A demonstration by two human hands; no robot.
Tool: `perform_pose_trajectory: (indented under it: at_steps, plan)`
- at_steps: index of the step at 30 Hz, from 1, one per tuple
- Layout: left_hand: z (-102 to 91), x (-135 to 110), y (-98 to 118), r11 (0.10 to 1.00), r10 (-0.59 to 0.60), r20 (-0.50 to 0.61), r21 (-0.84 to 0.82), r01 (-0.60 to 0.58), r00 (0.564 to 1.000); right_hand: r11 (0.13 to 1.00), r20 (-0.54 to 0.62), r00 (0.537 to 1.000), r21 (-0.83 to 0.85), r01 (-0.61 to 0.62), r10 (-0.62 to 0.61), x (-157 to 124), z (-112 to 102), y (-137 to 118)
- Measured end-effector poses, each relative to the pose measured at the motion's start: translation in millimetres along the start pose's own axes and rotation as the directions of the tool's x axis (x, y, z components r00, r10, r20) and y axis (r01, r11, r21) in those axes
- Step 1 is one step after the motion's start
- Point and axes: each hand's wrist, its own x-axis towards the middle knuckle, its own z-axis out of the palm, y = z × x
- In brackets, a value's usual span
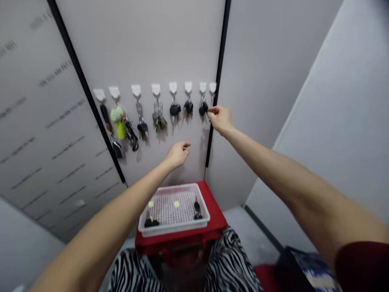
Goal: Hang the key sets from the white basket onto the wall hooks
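Note:
A row of several white hooks [173, 87] runs across the grey wall panel, most with key bunches hanging from them. My right hand [220, 118] is raised to the rightmost hooks, its fingers pinched beside a black key fob [203, 108]; what they hold is hidden. My left hand [178, 154] hovers lower, below the hooks, fingers loosely curled with nothing visible in them. Other bunches include a black fob [175, 109], a keyring with a green fluffy charm [118, 118] and a metal key bunch [159, 121].
Below the hooks a white perforated tray [145, 227] sits on a red stand [216, 215]; two dark keys and small yellow tags lie in it. Black vertical strips [217, 81] divide the wall panels. Zebra-patterned fabric [231, 259] covers my lap.

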Motion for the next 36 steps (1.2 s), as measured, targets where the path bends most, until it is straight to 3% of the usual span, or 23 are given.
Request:
perform_pose_trajectory:
  at_steps: [2, 3, 5, 8, 12, 14, 16, 19, 21, 23, 26, 29, 31, 36]
  plan:
    - [28.3, -28.9, -27.8, 1.000, -0.021, 0.145, 0.001, 0.021, 0.989, 0.993, 0.214, 0.970, -0.015, 0.118, -0.112, -44.1, 23.4, 7.7]
    - [42.4, -44.0, -39.9, 0.999, -0.035, 0.211, 0.001, 0.035, 0.977, 0.987, 0.337, 0.929, 0.010, 0.162, -0.156, -68.3, 35.1, 10.9]
    - [67.8, -71.5, -57.8, 0.998, -0.059, 0.332, 0.007, 0.060, 0.941, 0.969, 0.540, 0.809, 0.055, 0.241, -0.232, -113.7, 57.0, 16.9]
    - [91.5, -97.1, -69.9, 0.998, -0.064, 0.471, 0.035, 0.054, 0.880, 0.915, 0.705, 0.658, -0.032, 0.401, -0.264, -158.0, 82.0, 24.8]
    - [89.9, -104.4, -78.3, 0.998, -0.067, 0.541, 0.039, 0.054, 0.838, 0.761, 0.821, 0.478, -0.085, 0.644, -0.313, -173.8, 97.5, 27.0]
    - [79.3, -103.8, -88.6, 0.994, -0.106, 0.541, 0.070, 0.080, 0.834, 0.728, 0.843, 0.427, -0.062, 0.683, -0.329, -176.2, 101.8, 25.1]
    - [67.1, -104.1, -103.0, 0.988, -0.154, 0.515, 0.106, 0.116, 0.843, 0.715, 0.846, 0.412, -0.054, 0.698, -0.338, -178.7, 106.1, 23.9]
    - [51.7, -107.1, -122.0, 0.977, -0.211, 0.474, 0.079, 0.198, 0.855, 0.743, 0.822, 0.440, -0.030, 0.669, -0.363, -178.1, 111.7, 25.1]
    - [45.2, -108.7, -126.9, 0.967, -0.232, 0.455, 0.016, 0.253, 0.860, 0.821, 0.809, 0.464, 0.040, 0.570, -0.361, -171.6, 112.1, 26.2]
    - [41.5, -107.2, -123.1, 0.954, -0.228, 0.434, -0.078, 0.289, 0.872, 0.908, 0.793, 0.508, 0.132, 0.397, -0.337, -160.4, 108.2, 25.2]
    - [38.4, -96.1, -102.6, 0.917, -0.190, 0.378, -0.263, 0.301, 0.906, 0.964, 0.744, 0.619, 0.250, 0.089, -0.250, -140.3, 94.0, 17.9]
    - [34.3, -75.1, -70.8, 0.875, -0.142, 0.280, -0.414, 0.253, 0.949, 0.918, 0.651, 0.748, 0.364, -0.159, -0.128, -121.1, 74.3, 7.1]
    - [30.4, -58.0, -48.3, 0.856, -0.091, 0.203, -0.484, 0.181, 0.975, 0.857, 0.577, 0.815, 0.447, -0.256, -0.057, -109.1, 61.1, 1.3]
    - [18.5, -18.8, -4.8, 0.814, -0.033, 0.054, -0.578, 0.058, 0.998, 0.728, 0.460, 0.888, 0.608, -0.318, 0.005, -80.8, 31.2, -2.5]
